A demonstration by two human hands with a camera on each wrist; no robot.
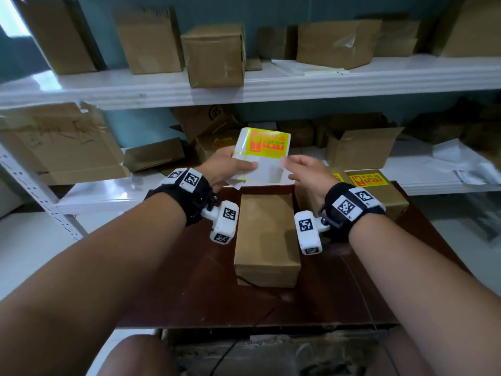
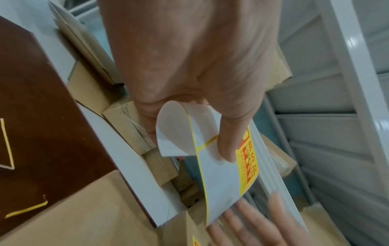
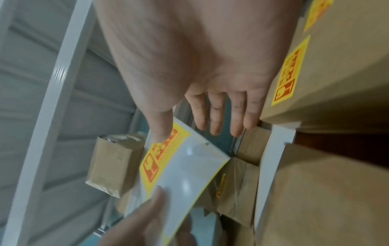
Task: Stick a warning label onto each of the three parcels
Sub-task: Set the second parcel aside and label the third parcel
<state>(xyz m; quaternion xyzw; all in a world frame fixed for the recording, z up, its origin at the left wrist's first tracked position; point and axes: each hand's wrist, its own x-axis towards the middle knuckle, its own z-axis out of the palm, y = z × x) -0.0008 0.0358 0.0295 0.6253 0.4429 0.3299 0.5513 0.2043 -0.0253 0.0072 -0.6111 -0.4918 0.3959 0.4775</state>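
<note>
While pinched in left grip [image 1: 230, 169]: glossy label sheet [image 1: 261, 156]; right grip [image 1: 303, 172] slack-fingered.

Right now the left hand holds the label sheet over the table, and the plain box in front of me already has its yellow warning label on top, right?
Not quite. The left hand does hold the label sheet, but the head view shows the plain box in front has no label yet; its top is bare.
</note>
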